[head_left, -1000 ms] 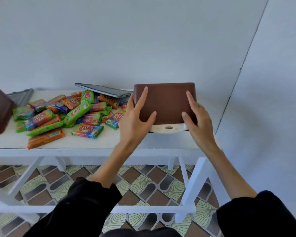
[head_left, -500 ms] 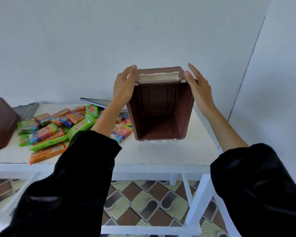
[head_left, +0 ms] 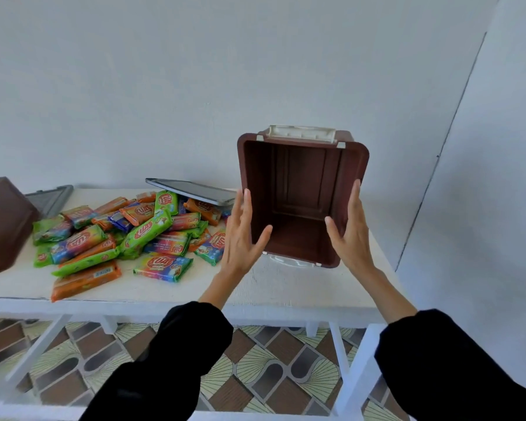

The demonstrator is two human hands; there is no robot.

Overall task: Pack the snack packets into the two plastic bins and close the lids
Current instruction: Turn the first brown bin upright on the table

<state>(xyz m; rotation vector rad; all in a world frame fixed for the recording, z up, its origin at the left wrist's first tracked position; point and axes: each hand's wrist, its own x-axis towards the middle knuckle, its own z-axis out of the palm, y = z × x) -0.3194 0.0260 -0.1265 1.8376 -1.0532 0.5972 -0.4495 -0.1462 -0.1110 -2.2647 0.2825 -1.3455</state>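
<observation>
A brown plastic bin (head_left: 301, 189) is tipped with its open mouth facing me, white latches at its top and bottom rims, its lower rim close to the white table (head_left: 170, 288). It holds nothing inside. My left hand (head_left: 240, 238) holds its left wall, fingers straight along the outside and thumb over the rim. My right hand (head_left: 348, 232) holds the right wall the same way. A heap of colourful snack packets (head_left: 134, 235) lies on the table left of the bin. A second brown bin (head_left: 3, 223) sits upside down at the far left.
One grey lid (head_left: 50, 199) lies flat beside the left bin. Another grey lid (head_left: 195, 191) rests tilted on the back of the packet heap. White walls stand behind and to the right. Patterned floor tiles show under the table frame.
The bin, bottom-up on the table a second ago, was lifted and turned mouth toward me, then lowered. My hands slid from its far end to the near rim.
</observation>
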